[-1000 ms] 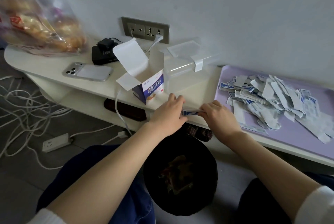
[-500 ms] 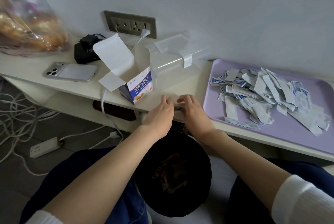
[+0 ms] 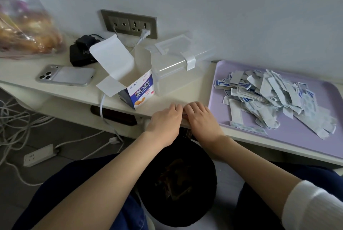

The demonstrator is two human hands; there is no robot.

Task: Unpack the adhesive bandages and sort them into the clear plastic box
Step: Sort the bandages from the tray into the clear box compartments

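My left hand (image 3: 165,120) and my right hand (image 3: 201,119) meet at the table's front edge, fingers curled, pinching a small bandage strip (image 3: 184,116) between them; it is almost hidden by the fingers. The open bandage carton (image 3: 138,93), white and blue, stands just left of the hands with its flaps up. Behind it sits the clear plastic box (image 3: 174,70) with a white clasp and its lid raised. A heap of bandage wrappers (image 3: 267,99) lies on the lilac tray (image 3: 315,142) at the right.
A black bin (image 3: 178,183) stands on the floor under my hands, between my knees. A phone (image 3: 65,75), a black charger (image 3: 83,53) and a bag of bread (image 3: 26,31) lie at the left. A wall socket (image 3: 130,23) and cables (image 3: 22,127) are nearby.
My hands have come together: a second ago they held the strip stretched apart, now the fingertips nearly touch over it. The view has shifted slightly.
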